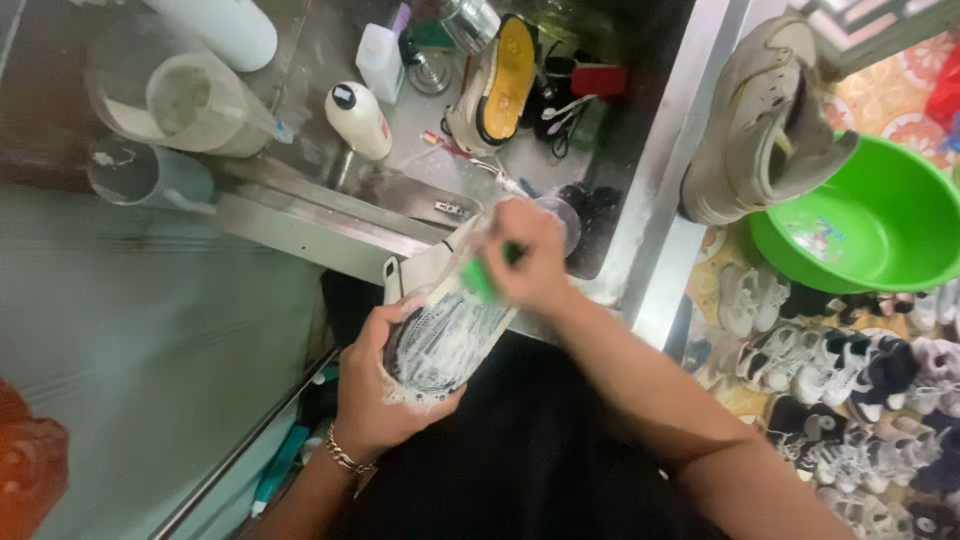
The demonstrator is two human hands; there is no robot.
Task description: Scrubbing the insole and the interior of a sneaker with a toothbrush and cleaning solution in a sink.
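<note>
Soapy white foam all over the sneaker sole (440,335). I've got my left hand (375,395) clamped round its heel end over my lap, right hand (535,255) fisted on the green brush (482,280). Mid-scrub I'd say; next stroke wants firm pressure. Green basin (880,225) sits off right.

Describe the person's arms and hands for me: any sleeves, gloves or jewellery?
Both forearms are bare, with no sleeves in view and no gloves. The left hand has a metal chain bracelet at the wrist and white soap foam on its fingers. The right hand wears nothing visible.
</note>
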